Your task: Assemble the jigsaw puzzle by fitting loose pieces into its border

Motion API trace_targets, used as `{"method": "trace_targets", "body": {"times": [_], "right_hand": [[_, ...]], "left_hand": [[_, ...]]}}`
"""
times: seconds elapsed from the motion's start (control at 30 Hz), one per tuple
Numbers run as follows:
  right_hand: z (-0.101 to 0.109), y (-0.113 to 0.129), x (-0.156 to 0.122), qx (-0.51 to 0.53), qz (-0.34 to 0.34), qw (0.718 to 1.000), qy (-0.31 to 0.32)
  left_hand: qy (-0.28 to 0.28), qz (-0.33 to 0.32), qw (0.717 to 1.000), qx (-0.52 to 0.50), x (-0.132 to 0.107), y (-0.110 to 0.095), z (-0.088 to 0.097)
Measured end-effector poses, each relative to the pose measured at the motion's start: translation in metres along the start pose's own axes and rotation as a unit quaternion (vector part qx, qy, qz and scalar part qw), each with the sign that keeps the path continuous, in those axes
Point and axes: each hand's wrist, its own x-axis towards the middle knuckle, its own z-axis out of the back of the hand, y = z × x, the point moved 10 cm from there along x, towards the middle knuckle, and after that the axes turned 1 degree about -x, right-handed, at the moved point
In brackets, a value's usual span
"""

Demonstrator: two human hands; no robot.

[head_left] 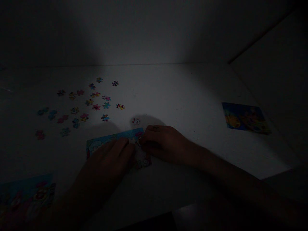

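While a dim wall (149, 38) backs the worktop (166, 93), the puzzle (95, 143) runs lengthwise rightward, slightly away; I cannot tell what my fingers (152, 136) hold.

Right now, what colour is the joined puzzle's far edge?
The puzzle's far edge is mostly blue, though dimly lit; the head view shows it best.

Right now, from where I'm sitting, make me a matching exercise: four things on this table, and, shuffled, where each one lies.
Things
1. Loose puzzle pieces
2. Partly assembled puzzle
3. Dark blue picture card
4. Picture sheet with pink figures

Places
A. On its own at the right
B. Lower left corner of the view
C. Partly covered by the left hand and right hand
D. Scattered, mostly beyond the left hand

Pairs: 1-D, 2-C, 3-A, 4-B.
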Motion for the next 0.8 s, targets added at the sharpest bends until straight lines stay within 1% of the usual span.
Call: {"method": "trace_targets", "body": {"times": [0.13, 0.27, 0.47, 0.63, 0.8], "right_hand": [[-0.001, -0.003, 0.0, 0.026, -0.015, 1.0, 0.007], [0.0, -0.003, 0.001, 0.047, -0.01, 0.999, 0.003], [0.001, -0.004, 0.0, 0.045, -0.013, 0.999, -0.012], [0.002, -0.002, 0.001, 0.067, -0.009, 0.998, -0.01], [0.003, -0.003, 0.003, 0.084, -0.026, 0.996, -0.001]], "left_hand": [[0.0, 0.007, 1.0, -0.012, 0.001, 0.005, -0.004], [0.005, 0.031, 0.998, -0.048, 0.004, 0.011, -0.009], [0.001, 0.044, 0.997, -0.063, 0.004, 0.013, -0.011], [0.036, 0.106, 0.986, -0.124, 0.003, 0.024, -0.021], [0.079, 0.17, 0.96, -0.208, 0.002, 0.035, -0.03]]}}
